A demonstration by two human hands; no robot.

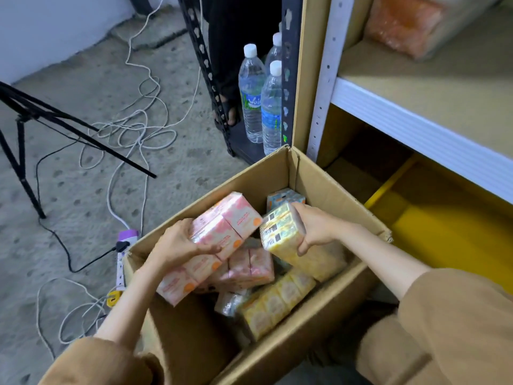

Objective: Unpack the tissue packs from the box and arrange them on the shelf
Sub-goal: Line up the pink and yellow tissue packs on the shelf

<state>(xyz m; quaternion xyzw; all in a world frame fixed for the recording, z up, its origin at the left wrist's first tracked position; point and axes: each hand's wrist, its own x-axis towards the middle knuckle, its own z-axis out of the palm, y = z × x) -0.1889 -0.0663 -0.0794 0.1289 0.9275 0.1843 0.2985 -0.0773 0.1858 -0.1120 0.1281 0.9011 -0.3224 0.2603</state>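
Gripping a tilted pink pack (pixel 222 226) in left hand (pixel 177 243), right hand (pixel 316 229) clasping yellow pack (pixel 280 232), over box (pixel 319 187)

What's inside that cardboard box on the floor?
The cardboard box holds wrapped tissue packs: pink packs, yellow packs and a blue-patterned pack. The left hand grips a pink one, the right hand a yellow one. Anything beneath them is hidden.

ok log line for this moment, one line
stage: unpacking | left hand: holds pink pack | right hand: holds yellow pack | both over box | shelf: no tissue packs visible
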